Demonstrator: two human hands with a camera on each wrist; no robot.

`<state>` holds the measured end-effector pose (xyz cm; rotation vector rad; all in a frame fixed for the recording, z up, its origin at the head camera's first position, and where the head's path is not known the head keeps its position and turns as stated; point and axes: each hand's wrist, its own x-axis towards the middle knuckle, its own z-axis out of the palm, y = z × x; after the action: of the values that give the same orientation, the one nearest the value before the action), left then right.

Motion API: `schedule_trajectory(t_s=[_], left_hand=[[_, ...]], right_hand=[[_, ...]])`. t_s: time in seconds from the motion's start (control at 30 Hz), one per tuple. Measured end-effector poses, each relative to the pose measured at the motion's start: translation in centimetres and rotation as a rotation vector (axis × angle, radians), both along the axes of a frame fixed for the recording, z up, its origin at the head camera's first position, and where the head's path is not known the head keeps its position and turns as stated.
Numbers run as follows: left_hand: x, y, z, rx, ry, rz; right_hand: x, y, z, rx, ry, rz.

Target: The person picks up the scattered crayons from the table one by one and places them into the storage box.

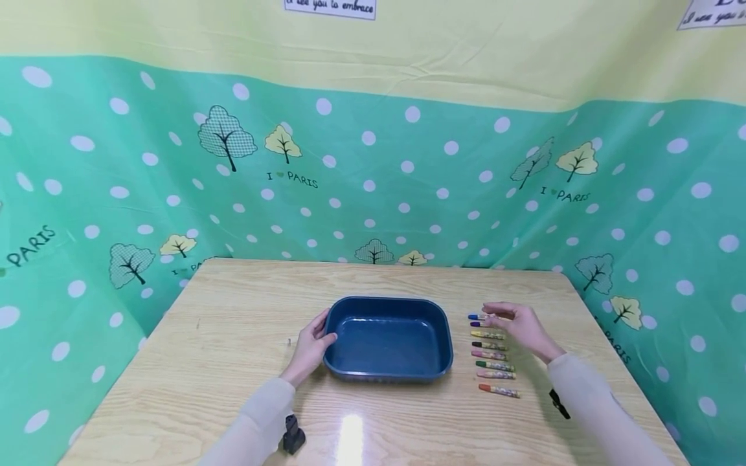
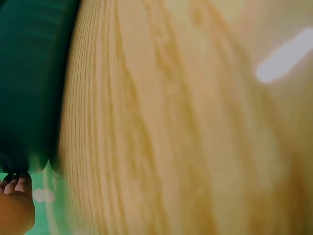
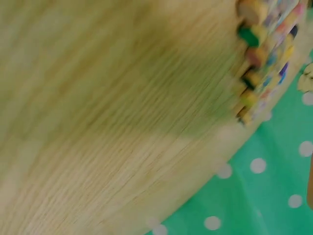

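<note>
A person's left hand (image 1: pixel 307 348) grips the left rim of a dark blue tray (image 1: pixel 387 343), thumb over the edge, just below the center of the frame. At center right, the right hand (image 1: pixel 520 327), fingers parted, hovers at the top of a column of eight crayons (image 1: pixel 489 355) on a wood-grain surface (image 1: pixel 250 304); whether it touches the blue one (image 1: pixel 474 317) cannot be told.
</note>
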<state>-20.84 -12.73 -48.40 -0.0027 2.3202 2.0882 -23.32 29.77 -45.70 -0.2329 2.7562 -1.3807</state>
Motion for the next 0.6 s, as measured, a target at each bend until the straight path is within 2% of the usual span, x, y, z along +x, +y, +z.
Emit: schedule_trajectory(t_s=[0.13, 0.23, 0.47, 0.6], left_hand=[[-0.5, -0.2, -1.2, -0.003, -0.002, 0.010], [-0.7, -0.2, -1.7, -0.013, 0.006, 0.022], [-0.7, -0.2, -1.7, -0.019, 0.006, 0.022], [-0.5, -0.1, -1.2, 0.003, -0.008, 0.012]], right_hand=[[-1.5, 0.7, -0.6, 0.021, -0.037, -0.027], [-2.5, 0.9, -1.2, 0.029, -0.043, -0.024], [-3.7, 1.5, -2.5, 0.061, -0.031, -0.031], [-4.1, 1.9, -3.1, 0.093, -0.031, -0.041]])
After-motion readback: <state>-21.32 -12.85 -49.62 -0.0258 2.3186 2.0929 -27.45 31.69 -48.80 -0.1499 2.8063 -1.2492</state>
